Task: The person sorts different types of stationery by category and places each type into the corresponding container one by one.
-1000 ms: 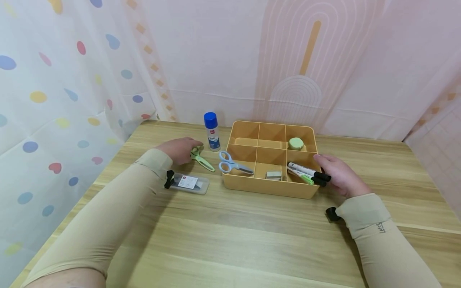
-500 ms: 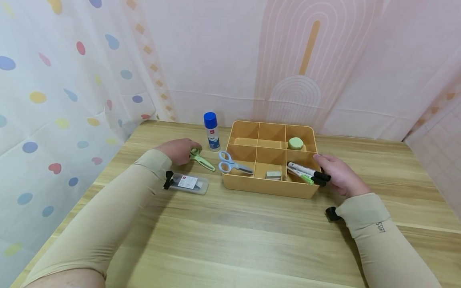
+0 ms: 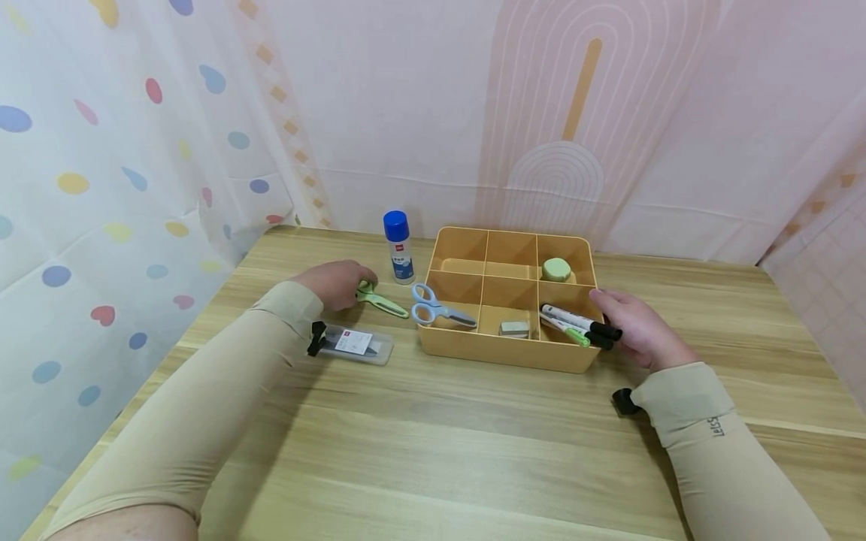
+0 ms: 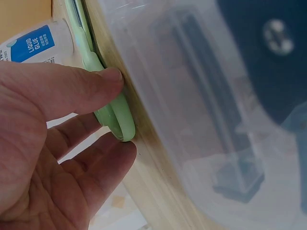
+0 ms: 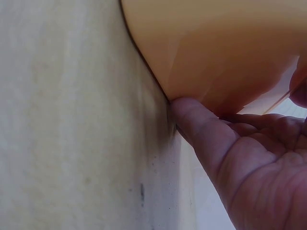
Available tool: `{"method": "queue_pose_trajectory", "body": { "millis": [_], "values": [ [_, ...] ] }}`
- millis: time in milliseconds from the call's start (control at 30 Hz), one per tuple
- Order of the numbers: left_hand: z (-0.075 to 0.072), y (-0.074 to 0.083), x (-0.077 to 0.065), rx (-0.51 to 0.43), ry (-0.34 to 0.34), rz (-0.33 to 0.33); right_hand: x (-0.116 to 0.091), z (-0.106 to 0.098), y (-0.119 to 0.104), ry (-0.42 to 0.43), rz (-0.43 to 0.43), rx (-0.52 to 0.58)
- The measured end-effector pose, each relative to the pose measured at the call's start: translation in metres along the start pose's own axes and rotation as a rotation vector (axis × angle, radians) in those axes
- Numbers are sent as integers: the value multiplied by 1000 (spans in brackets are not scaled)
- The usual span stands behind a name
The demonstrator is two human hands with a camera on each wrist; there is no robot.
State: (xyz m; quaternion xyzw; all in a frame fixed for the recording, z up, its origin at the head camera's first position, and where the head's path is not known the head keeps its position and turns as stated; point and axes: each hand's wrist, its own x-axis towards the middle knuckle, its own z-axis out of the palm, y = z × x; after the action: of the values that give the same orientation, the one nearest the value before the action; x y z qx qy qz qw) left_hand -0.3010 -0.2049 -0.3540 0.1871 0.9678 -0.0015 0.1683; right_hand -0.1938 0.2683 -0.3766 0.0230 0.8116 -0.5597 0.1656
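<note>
My left hand (image 3: 336, 284) pinches the handle of green scissors (image 3: 382, 302) on the table, left of the box. In the left wrist view, the thumb lies across the green handle (image 4: 122, 117) with fingertips against its other side. My right hand (image 3: 643, 328) holds the right side of a yellow divided organizer box (image 3: 507, 352), thumb at the rim, fingers along the outer wall (image 5: 211, 52). Inside the box are blue-handled scissors (image 3: 436, 308), an eraser (image 3: 513, 329), a light green rounded item (image 3: 556, 270) and several markers (image 3: 575, 324).
A blue-capped liquid glue bottle (image 3: 399, 252) stands upright just left of the box. In front of my left hand lies a clear plastic case (image 3: 379, 350) with a white label and dark contents. Curtains (image 3: 379, 98) hang behind the wooden table (image 3: 419, 451).
The green scissors have turned slightly, their tip shifting a little right and up towards the box. My left hand stays almost in place; my right hand has not visibly moved.
</note>
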Motion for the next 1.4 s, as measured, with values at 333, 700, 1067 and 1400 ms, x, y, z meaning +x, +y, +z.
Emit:
{"method": "queue_pose_trajectory", "body": {
  "millis": [333, 700, 1067, 1400],
  "values": [
    [-1, 0, -2, 0, 9, 4, -1, 0, -1, 0, 3, -1],
    [2, -5, 0, -4, 32, -9, -1, 0, 0, 1, -6, -13],
    [1, -12, -2, -11, 59, -25, 1, -1, 0, -5, -2, -11],
    [2, -26, -7, -35, 126, -27, 1, 0, -1, 2, -3, -18]
  ]
}}
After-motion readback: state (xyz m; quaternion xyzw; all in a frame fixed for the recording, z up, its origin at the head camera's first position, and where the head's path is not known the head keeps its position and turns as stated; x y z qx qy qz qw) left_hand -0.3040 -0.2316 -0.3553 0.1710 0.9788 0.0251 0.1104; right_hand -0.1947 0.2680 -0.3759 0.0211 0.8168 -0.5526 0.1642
